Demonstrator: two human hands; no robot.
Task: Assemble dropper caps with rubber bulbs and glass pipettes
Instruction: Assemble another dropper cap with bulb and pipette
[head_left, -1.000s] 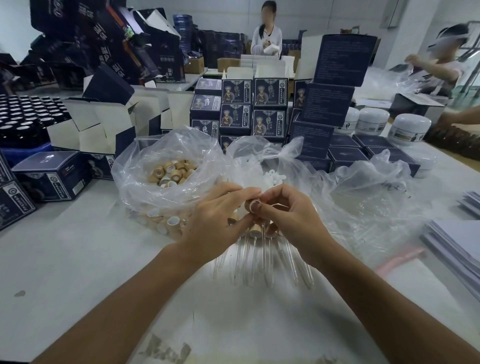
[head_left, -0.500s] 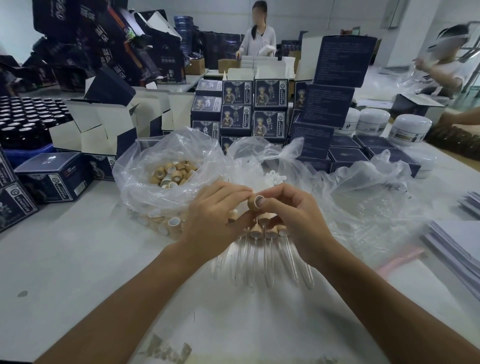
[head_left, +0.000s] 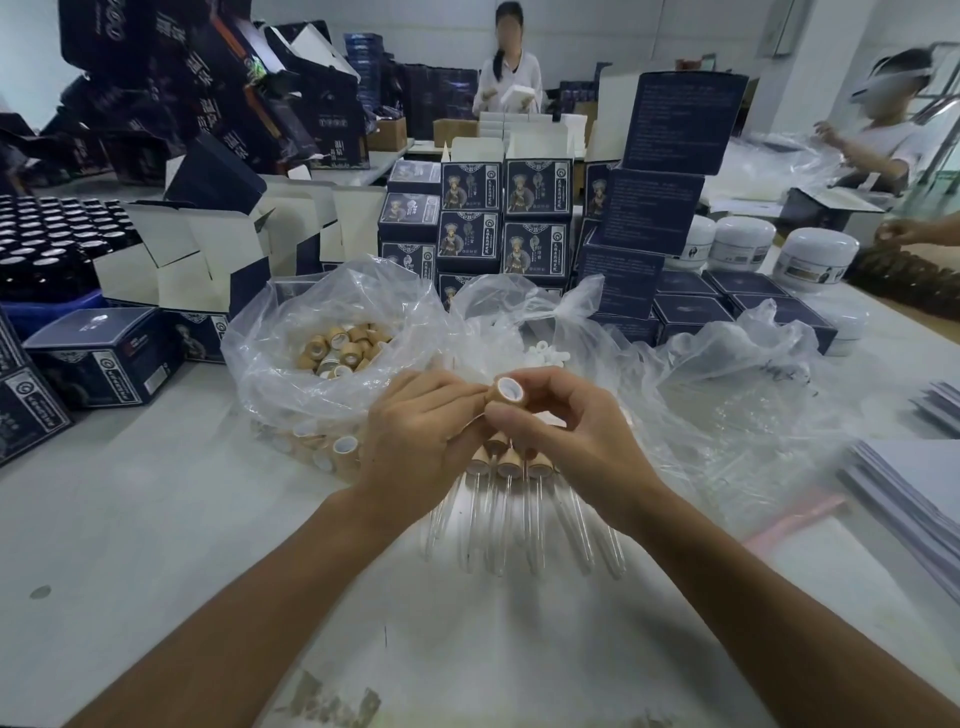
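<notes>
At frame centre the left hand (head_left: 415, 436) and right hand (head_left: 576, 436) meet over the table (head_left: 156, 519), both pinching one tan cap (head_left: 505, 391) between curled fingertips; its white-lined open end faces the camera. Just below the hands, finished droppers (head_left: 506, 499) hang in a bunch, tan caps up and clear glass pipettes fanning toward the lower frame; which hand holds them cannot be told. Left of centre an open plastic bag (head_left: 311, 364) holds loose caps (head_left: 345, 345). Behind the hands a second bag (head_left: 524, 312) shows white bulbs (head_left: 545, 356). A third, crumpled bag (head_left: 753, 395) lies at right. Navy boxes (head_left: 506, 218) printed with a costumed figure and a round logo are stacked at upper centre; their writing is too small to read. White jars (head_left: 815, 257) stand at upper right, black-capped bottles (head_left: 47, 244) at far left, and a paper stack (head_left: 914, 483) at the right edge.
</notes>
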